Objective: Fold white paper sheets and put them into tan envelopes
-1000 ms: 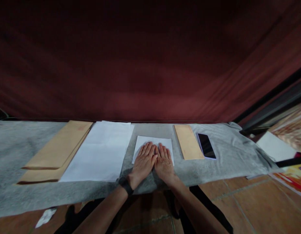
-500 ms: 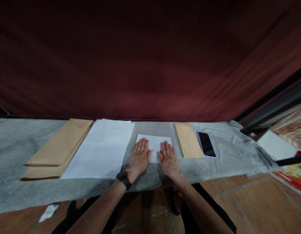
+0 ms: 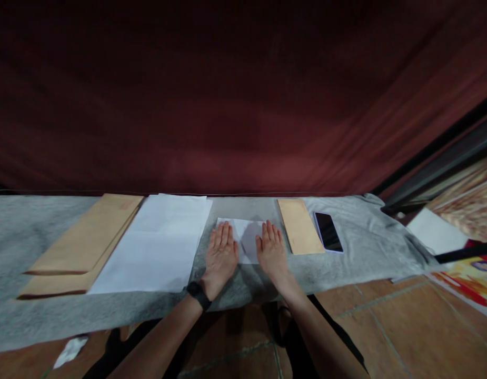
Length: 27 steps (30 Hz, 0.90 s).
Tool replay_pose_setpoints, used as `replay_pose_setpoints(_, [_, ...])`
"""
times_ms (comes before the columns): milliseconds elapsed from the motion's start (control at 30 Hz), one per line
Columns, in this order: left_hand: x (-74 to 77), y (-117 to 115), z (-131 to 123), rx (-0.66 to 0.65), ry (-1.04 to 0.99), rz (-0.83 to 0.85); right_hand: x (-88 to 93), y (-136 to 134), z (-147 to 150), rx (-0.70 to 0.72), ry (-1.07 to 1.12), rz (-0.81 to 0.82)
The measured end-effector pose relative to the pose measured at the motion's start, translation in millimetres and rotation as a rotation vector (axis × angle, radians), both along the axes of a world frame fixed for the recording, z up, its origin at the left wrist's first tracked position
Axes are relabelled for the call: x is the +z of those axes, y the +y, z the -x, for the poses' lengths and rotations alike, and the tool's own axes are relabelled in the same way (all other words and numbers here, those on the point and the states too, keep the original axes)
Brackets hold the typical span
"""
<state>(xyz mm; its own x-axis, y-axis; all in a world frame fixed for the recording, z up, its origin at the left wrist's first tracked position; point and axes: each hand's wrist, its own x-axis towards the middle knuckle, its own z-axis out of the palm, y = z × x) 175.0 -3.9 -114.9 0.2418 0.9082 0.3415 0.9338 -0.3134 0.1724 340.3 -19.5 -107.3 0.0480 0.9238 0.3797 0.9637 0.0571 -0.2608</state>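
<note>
A small white sheet of paper, apparently folded, lies between my two hands on the grey cloth. My left hand is flat over its left edge, fingers stretched out and pointing away from me. Over the right edge is my right hand, also flat with fingers extended. Both palms partly hide the paper, and whether they press on it or hover just above I cannot tell. To the left lie several large white sheets. Right of my right hand is a brown envelope.
Large brown envelopes overlap at the left. A dark-screened phone lies beyond the small envelope. The grey cloth covers the work surface, with a dark red curtain behind. A crumpled white tissue is on the tiled floor.
My hands have shifted outward slightly toward the paper's side edges, baring more of its middle. The whole view has turned a little to the right.
</note>
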Motion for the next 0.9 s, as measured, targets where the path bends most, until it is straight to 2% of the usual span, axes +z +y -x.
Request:
replay_pose_setpoints(67, [-4.1,5,-5,-0.101,-0.024,-0.018,8.0,12,12,0.093,0.094,0.029])
replay_pose_setpoints(167, [-16.3,15,-11,-0.239,-0.035,-0.041,10.3,26,32,0.216,0.204,0.066])
replay_pose_setpoints(267, [-27.6,25,-13,-0.279,-0.017,-0.040,5.9,33,46,0.228,0.230,0.092])
replay_pose_setpoints(367, [-27.6,29,-11,-0.266,0.022,-0.007,2.3,34,50,0.186,0.176,0.120])
replay_pose_setpoints(633, [-3.4,28,-2,-0.151,0.025,0.056,-8.4,28,35,0.076,-0.048,0.115])
replay_pose_setpoints(900, [-4.5,31,7,-0.047,0.023,0.077,-21.1,18,7,-0.027,-0.108,0.060])
